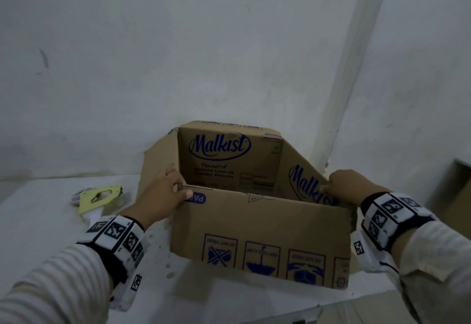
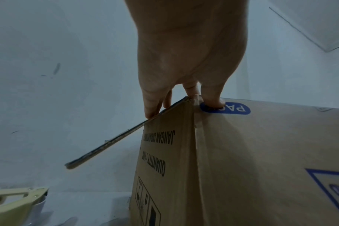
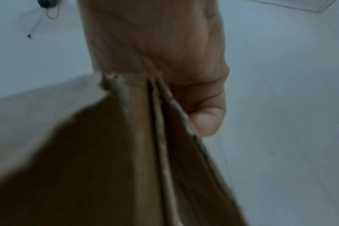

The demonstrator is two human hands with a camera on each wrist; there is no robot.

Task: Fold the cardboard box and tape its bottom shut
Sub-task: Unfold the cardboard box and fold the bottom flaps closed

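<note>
A brown cardboard box (image 1: 257,232) printed "Malkist" stands upside down and opened out on a white table (image 1: 38,224), its flaps up. My left hand (image 1: 165,193) grips the box's near left corner (image 2: 192,104), thumb on the front panel and fingers over the edge. My right hand (image 1: 344,186) pinches the near right corner, where the thumb (image 3: 207,120) presses against cardboard layers (image 3: 161,122). A pale green tape dispenser (image 1: 98,197) lies on the table left of the box, and its edge shows low in the left wrist view (image 2: 14,203).
A white wall (image 1: 204,43) rises right behind the box, with a pillar (image 1: 356,56) at the back right. More cardboard (image 1: 456,196) sits at the far right. The table's front edge (image 1: 305,306) runs just below the box.
</note>
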